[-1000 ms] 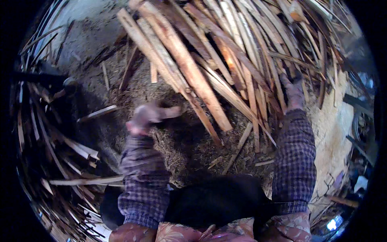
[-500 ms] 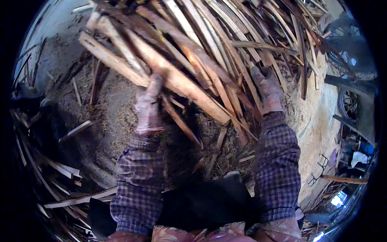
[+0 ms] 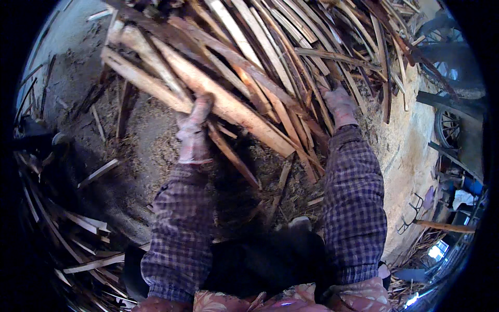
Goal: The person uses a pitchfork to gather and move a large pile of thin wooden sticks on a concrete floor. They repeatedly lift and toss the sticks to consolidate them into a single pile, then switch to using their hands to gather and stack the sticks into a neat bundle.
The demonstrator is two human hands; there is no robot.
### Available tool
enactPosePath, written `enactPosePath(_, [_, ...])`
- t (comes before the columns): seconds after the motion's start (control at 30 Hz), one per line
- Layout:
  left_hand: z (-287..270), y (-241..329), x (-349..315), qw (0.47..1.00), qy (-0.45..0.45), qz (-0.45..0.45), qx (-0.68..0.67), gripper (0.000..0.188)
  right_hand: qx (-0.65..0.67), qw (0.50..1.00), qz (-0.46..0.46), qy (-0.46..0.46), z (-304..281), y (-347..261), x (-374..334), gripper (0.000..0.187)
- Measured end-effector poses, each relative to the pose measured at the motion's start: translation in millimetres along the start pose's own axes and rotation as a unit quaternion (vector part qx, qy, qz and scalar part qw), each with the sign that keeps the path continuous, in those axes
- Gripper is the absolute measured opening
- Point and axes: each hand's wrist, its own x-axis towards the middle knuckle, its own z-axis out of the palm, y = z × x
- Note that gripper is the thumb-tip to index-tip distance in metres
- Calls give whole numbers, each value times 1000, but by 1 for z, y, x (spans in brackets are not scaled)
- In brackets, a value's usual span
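Note:
My left hand [image 3: 192, 132], in a dirty light work glove, is closed on the near edge of a pale wooden board [image 3: 223, 99], its thumb lying over the wood. Its other fingers are hidden beneath. A second pale wooden strip [image 3: 143, 78] meets the board beside that hand. On the other side of the slanting bundle, my right hand [image 3: 341, 106], gloved too, is closed at the edge of several wooden strips [image 3: 312, 104]; its fingertips are partly lost among them. Checked sleeves cover both forearms.
A large heap of wood strips [image 3: 291, 31] spreads across the far side. More offcuts [image 3: 78, 218] lie at the near left. Sawdust and chips cover the floor [image 3: 140, 140]. A spoked wheel [image 3: 448, 127] and a wooden-handled fork [image 3: 442, 228] are on the right.
My right hand has moved farther away along the strips. My left hand has shifted only slightly on the board, and the bundle lies almost as before.

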Motion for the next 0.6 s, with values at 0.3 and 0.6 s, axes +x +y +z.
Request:
enactPosePath(0.3, [-31,32,-9,962,-118,-183,-164,60,62,997,-25,-47,23,0,-70,66])
enactPosePath(0.6, [-103,16,22,990,-64,-109,-67,55,97,989,-73,-86,86,-12,-118,60])
